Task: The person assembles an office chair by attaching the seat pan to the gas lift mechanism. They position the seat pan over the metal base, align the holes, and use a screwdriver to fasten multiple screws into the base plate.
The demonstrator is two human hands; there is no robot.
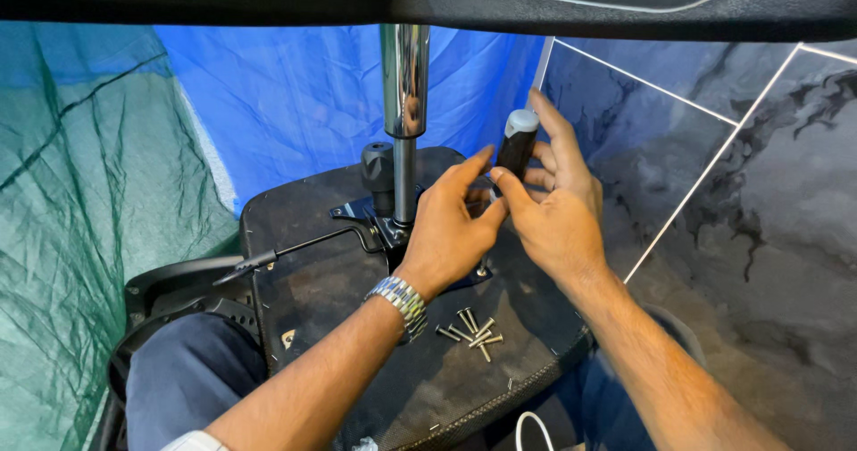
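The black cylindrical handle with a grey cap [516, 152] stands nearly upright over the upturned black chair seat base [303, 299], pinched in the right hand [558, 210]; the left hand [446, 228] touches its lower end with loosely curled fingers.

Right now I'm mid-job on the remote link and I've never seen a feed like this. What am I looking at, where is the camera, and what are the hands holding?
There is one picture, taken by a camera worn on the person's head and looking down at their own two bare hands; there is no robot. An office chair lies upside down across their lap, so you see the dark underside of the seat. A shiny chrome gas cylinder stands up from the metal mechanism plate, with a thin lever rod sticking out to the side. The right hand grips a screwdriver handle, black with a grey cap. The left hand, with a metal wristwatch, rests at the plate beside it. A small heap of loose screws lies on the seat underside. Blue and green tarp hangs behind.
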